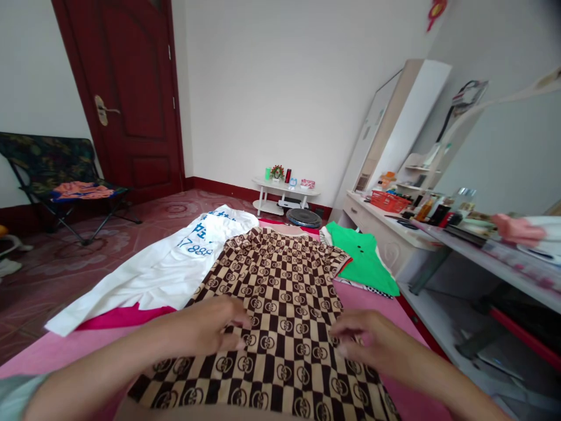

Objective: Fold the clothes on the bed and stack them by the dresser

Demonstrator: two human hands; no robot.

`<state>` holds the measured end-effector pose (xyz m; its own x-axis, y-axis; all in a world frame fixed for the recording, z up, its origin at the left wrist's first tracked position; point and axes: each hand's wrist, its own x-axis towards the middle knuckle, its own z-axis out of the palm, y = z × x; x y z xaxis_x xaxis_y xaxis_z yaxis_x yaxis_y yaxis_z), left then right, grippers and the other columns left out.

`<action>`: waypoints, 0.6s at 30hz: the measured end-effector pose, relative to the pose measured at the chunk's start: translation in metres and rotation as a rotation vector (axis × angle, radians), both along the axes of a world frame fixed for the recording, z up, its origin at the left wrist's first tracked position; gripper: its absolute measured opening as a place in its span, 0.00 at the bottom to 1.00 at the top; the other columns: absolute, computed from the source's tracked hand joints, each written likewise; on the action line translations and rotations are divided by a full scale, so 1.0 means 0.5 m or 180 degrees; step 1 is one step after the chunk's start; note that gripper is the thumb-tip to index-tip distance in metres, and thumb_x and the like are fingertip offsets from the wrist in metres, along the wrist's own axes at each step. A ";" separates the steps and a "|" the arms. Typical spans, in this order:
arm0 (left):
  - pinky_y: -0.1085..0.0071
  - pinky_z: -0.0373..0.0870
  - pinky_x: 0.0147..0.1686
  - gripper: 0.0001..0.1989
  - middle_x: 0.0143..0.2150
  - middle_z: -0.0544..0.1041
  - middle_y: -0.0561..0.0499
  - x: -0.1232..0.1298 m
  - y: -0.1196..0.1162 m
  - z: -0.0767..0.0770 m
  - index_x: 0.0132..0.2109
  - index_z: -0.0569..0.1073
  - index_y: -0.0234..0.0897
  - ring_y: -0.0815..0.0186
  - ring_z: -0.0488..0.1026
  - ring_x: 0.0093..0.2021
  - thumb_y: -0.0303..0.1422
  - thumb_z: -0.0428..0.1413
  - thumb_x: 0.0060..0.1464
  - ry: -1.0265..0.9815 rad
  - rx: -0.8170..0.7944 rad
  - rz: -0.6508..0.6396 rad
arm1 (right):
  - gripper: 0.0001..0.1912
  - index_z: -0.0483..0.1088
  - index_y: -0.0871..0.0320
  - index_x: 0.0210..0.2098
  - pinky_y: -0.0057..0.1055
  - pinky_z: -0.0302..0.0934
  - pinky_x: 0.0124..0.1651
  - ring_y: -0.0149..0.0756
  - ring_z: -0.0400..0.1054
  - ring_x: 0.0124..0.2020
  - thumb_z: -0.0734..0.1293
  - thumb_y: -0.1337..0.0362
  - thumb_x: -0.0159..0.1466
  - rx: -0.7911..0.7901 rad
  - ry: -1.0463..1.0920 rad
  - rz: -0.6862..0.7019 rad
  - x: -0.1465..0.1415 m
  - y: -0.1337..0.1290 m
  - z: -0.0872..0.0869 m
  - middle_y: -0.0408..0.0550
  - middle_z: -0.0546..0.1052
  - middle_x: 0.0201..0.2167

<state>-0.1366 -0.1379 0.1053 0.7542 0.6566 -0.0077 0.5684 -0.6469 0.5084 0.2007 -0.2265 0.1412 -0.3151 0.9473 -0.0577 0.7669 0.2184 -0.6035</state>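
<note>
A brown and tan checked shirt (280,292) with a repeated printed figure lies spread out, its collar end away from me. My left hand (214,327) is over its left side, fingers apart and slightly curled, with nothing between them. Over the right edge is my right hand (363,339), also open with bent fingers and holding nothing. Whether the fingertips touch the cloth I cannot tell. To the left lies a white garment (175,263) with blue lettering, on top of something magenta (127,316). A folded green garment (359,254) rests at the right on other patterned cloth.
Pink cover (407,327) lies under the clothes. A folding chair (52,169) holding orange cloth stands at the left near the dark red door (127,88). On the right are a white dresser (385,222) with a red basket (390,200) and a cluttered table. A small white table (284,186) stands against the wall.
</note>
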 end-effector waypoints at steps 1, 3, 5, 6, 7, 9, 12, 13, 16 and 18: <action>0.66 0.67 0.49 0.21 0.52 0.74 0.50 0.040 0.023 -0.005 0.53 0.73 0.48 0.60 0.71 0.50 0.46 0.54 0.53 0.0006 0.0012 -0.0158 | 0.10 0.77 0.53 0.37 0.31 0.65 0.43 0.38 0.71 0.38 0.66 0.61 0.58 0.0106 0.0090 0.0063 -0.025 0.051 -0.003 0.46 0.78 0.36; 0.63 0.60 0.57 0.30 0.65 0.59 0.48 0.109 0.070 -0.032 0.64 0.60 0.46 0.57 0.61 0.61 0.46 0.51 0.56 -0.0017 0.0097 -0.0115 | 0.14 0.75 0.55 0.42 0.33 0.64 0.47 0.39 0.71 0.42 0.66 0.62 0.57 0.0442 0.0308 0.0007 -0.067 0.154 -0.031 0.48 0.78 0.42; 0.62 0.53 0.62 0.36 0.69 0.48 0.44 0.157 0.111 -0.074 0.68 0.50 0.39 0.55 0.50 0.67 0.48 0.47 0.57 0.0091 0.0190 0.0136 | 0.19 0.72 0.57 0.49 0.36 0.60 0.54 0.40 0.69 0.49 0.65 0.64 0.58 0.0850 0.0384 -0.0250 -0.095 0.241 -0.082 0.51 0.75 0.48; 0.61 0.50 0.63 0.36 0.70 0.46 0.42 0.172 0.127 -0.098 0.68 0.49 0.35 0.54 0.47 0.68 0.48 0.45 0.58 0.0179 0.0238 0.0245 | 0.21 0.70 0.58 0.52 0.38 0.55 0.59 0.41 0.65 0.54 0.64 0.65 0.59 0.1062 0.0299 -0.0445 -0.103 0.275 -0.113 0.52 0.73 0.52; 0.59 0.46 0.64 0.36 0.70 0.45 0.42 0.181 0.139 -0.121 0.68 0.48 0.33 0.54 0.43 0.68 0.49 0.43 0.59 0.0259 0.0316 0.0321 | 0.22 0.68 0.58 0.54 0.39 0.52 0.61 0.42 0.62 0.57 0.62 0.65 0.60 0.1195 0.0188 -0.0634 -0.107 0.301 -0.145 0.52 0.70 0.55; 0.56 0.39 0.66 0.34 0.70 0.43 0.44 0.188 0.152 -0.162 0.68 0.49 0.35 0.55 0.38 0.69 0.49 0.39 0.61 0.0288 0.0555 0.0414 | 0.23 0.64 0.59 0.58 0.42 0.46 0.64 0.43 0.55 0.62 0.59 0.63 0.63 0.1223 -0.0230 -0.0868 -0.107 0.332 -0.206 0.53 0.64 0.60; 0.54 0.37 0.66 0.32 0.70 0.43 0.49 0.182 0.153 -0.198 0.68 0.49 0.41 0.56 0.37 0.69 0.49 0.37 0.62 0.0215 0.0790 0.0441 | 0.26 0.58 0.57 0.62 0.48 0.37 0.66 0.45 0.45 0.67 0.55 0.56 0.66 0.1075 -0.0870 -0.1049 -0.101 0.344 -0.270 0.51 0.55 0.65; 0.54 0.38 0.66 0.32 0.70 0.43 0.49 0.180 0.152 -0.204 0.68 0.49 0.41 0.56 0.37 0.69 0.50 0.37 0.61 0.0198 0.0808 0.0427 | 0.27 0.57 0.56 0.63 0.48 0.34 0.66 0.44 0.42 0.67 0.53 0.54 0.67 0.1049 -0.1004 -0.1080 -0.099 0.343 -0.282 0.49 0.53 0.66; 0.53 0.40 0.65 0.33 0.70 0.44 0.48 0.176 0.156 -0.203 0.68 0.50 0.41 0.56 0.39 0.69 0.50 0.40 0.61 0.0071 0.0825 0.0390 | 0.28 0.55 0.54 0.64 0.46 0.32 0.66 0.42 0.41 0.68 0.52 0.52 0.67 0.1022 -0.1200 -0.1108 -0.098 0.344 -0.293 0.46 0.51 0.67; 0.55 0.44 0.65 0.31 0.69 0.48 0.47 0.172 0.171 -0.193 0.66 0.54 0.41 0.56 0.44 0.68 0.49 0.44 0.60 -0.0087 0.0744 0.0280 | 0.28 0.55 0.53 0.64 0.45 0.33 0.66 0.41 0.41 0.68 0.51 0.51 0.67 0.0984 -0.1250 -0.1107 -0.098 0.346 -0.290 0.46 0.51 0.67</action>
